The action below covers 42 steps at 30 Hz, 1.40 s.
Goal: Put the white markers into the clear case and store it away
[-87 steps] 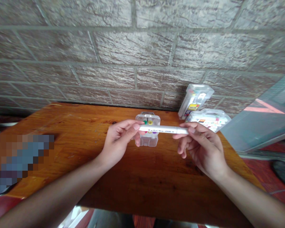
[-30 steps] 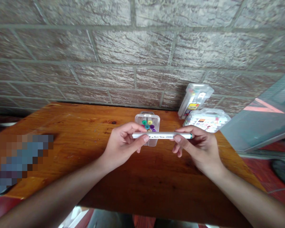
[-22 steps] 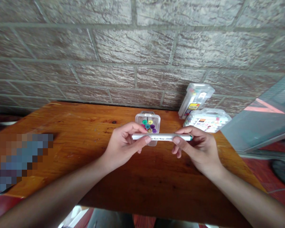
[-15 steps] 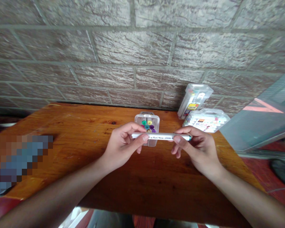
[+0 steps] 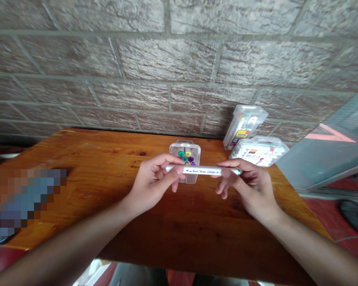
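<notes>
Level across the middle of the head view lies a white marker [image 5: 201, 170] with dark lettering and a green tip at its right end. My left hand [image 5: 155, 182] pinches its left end between thumb and fingers. My right hand [image 5: 250, 184] grips it near the right end, the thumb on the front of the barrel. Just behind the marker, a clear plastic case [image 5: 197, 148] stands on the table with several markers in it, their green, yellow, teal and purple ends facing up. The marker and my left fingers hide part of this case.
Two more clear marker cases stand at the back right of the wooden table [image 5: 107, 151]: a tall one [image 5: 241, 127] by the brick wall [image 5: 173, 59] and a wide one [image 5: 261, 153] in front. A blurred-out patch [image 5: 26, 206] covers the table's left side.
Since the earliest frame, both hands have moved slightly left and down with the marker, and its green end has come into sight. Lately my thumbs have shifted a little outward along the barrel.
</notes>
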Motion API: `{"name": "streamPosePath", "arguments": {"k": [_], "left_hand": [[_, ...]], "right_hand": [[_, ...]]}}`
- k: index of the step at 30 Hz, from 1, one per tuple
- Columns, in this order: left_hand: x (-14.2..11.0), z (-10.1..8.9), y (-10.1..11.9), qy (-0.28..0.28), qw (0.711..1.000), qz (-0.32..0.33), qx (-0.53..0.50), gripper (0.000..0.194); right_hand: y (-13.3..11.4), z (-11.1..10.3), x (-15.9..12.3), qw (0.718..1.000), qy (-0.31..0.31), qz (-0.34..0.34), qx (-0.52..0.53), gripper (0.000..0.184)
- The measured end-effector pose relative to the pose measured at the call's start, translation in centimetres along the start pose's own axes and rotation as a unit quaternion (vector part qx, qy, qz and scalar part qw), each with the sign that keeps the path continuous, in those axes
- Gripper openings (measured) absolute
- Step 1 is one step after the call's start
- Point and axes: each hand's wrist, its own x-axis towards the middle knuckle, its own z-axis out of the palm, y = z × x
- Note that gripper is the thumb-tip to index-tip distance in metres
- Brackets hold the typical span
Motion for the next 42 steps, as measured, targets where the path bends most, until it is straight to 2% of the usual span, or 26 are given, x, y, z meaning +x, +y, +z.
{"name": "streamPosePath", "arguments": {"k": [16, 26, 42], "left_hand": [[0.08, 0.06, -0.18, -0.017, 1.0, 0.016, -0.016, 0.015], [0.1, -0.06, -0.05, -0.012, 1.0, -0.01, -0.023, 0.016], [0.18, -0.47, -0.76, -0.025, 0.997, -0.02, -0.073, 0.018]], "right_hand": [[0.0, 0.3, 0.16, 1.0, 0.001, -0.003, -0.001, 0.013], [0.14, 0.22, 0.04, 1.0, -0.003, -0.004, 0.02, 0.009], [0.27, 0.19, 0.03, 0.999, 0.006, 0.006, 0.049, 0.012]]}}
